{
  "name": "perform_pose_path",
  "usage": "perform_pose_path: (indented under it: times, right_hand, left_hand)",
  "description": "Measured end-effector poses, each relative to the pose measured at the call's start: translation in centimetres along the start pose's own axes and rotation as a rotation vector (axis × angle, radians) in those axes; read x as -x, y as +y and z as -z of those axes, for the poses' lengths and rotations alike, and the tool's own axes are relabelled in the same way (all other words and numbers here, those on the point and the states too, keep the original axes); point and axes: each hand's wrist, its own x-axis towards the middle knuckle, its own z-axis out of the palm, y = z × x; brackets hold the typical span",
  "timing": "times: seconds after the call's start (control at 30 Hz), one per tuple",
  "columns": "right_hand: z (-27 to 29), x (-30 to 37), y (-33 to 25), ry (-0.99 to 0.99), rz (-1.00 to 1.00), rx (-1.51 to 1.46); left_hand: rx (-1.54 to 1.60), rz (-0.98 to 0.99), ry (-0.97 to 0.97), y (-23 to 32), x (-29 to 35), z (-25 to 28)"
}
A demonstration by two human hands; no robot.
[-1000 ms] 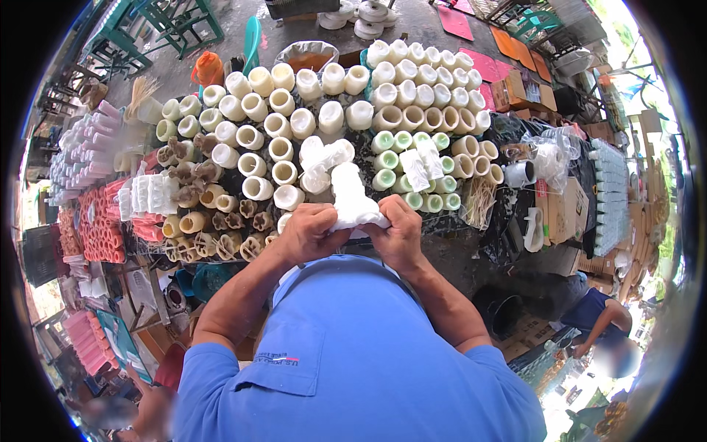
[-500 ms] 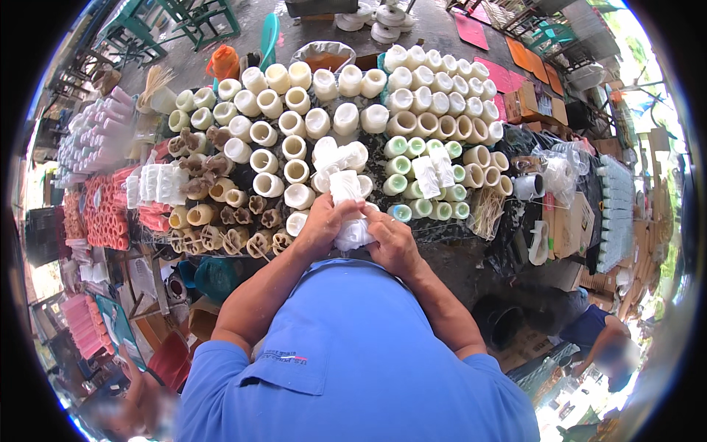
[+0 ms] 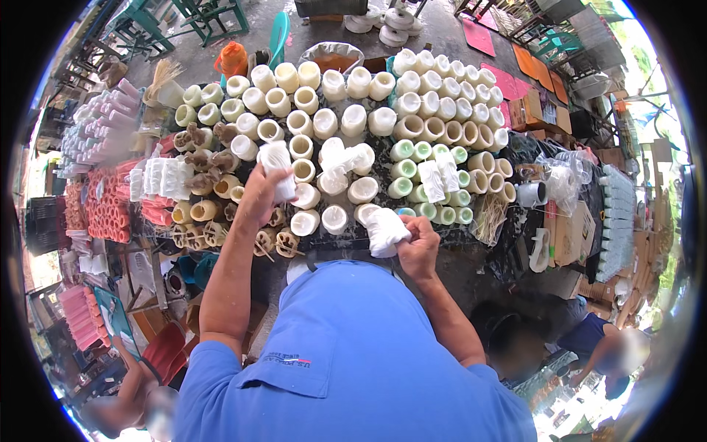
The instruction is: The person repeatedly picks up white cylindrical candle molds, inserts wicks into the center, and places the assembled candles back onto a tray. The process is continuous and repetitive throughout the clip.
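Note:
Raised over the hollow cream cylinders left of the middle, my left hand (image 3: 264, 193) is closed round a white crinkled packet (image 3: 275, 163). My right hand (image 3: 418, 249) grips one end of a white crumpled plastic bundle (image 3: 384, 232) at the table's near edge, its fingers closed. Both white things look like thin plastic; what is inside them cannot be made out. Between the hands stand several cream cylinders (image 3: 335, 219), which look like wax candle shells. Further off, more white wrapping (image 3: 343, 160) lies across some of the cylinders.
Green-topped cylinders (image 3: 402, 187) stand to the right, with white packets (image 3: 436, 177) laid on them. Brown flower-shaped pieces (image 3: 197, 160) and pink tubes (image 3: 107, 210) fill the left. A clear plastic bag (image 3: 563, 180) lies at the right. Two people sit near the lower corners.
My hands were together at the near edge, holding the white plastic between them. They have parted: the left went left and away with the packet, the right went right with the bundle.

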Motion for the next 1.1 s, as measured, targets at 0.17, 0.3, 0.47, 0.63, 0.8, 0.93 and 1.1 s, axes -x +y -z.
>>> perform_pose_path:
  times: [0.17,0.3,0.47,0.63,0.8,0.93,1.1]
  right_hand:
    - [0.4,0.4,2.6,-0.017,-0.234,-0.553]
    - [0.7,0.8,3.9,-0.051,-0.327,-0.943]
    - [2.2,0.8,4.5,-0.067,-0.306,-0.985]
    - [2.3,1.1,4.6,-0.003,-0.344,-0.982]
    - [1.9,1.8,4.2,0.028,-0.362,-1.050]
    - [2.0,2.2,3.9,0.029,-0.355,-1.114]
    - [1.8,2.6,4.2,0.052,-0.307,-1.078]
  left_hand:
    - [-0.338,-0.021,-0.162,-3.3,3.6,-1.3]
    - [-1.276,-0.424,-0.198,-6.1,3.9,-3.8]
    - [-1.426,-0.614,-0.158,-7.9,2.5,-5.4]
    - [-1.563,-0.891,-0.041,-9.9,-1.2,-10.3]
    - [-1.694,-0.978,0.040,-11.6,-4.1,-11.9]
    - [-1.719,-0.987,0.010,-11.8,-3.5,-11.4]
    - [-1.492,-0.947,-0.024,-10.8,-0.3,-9.9]
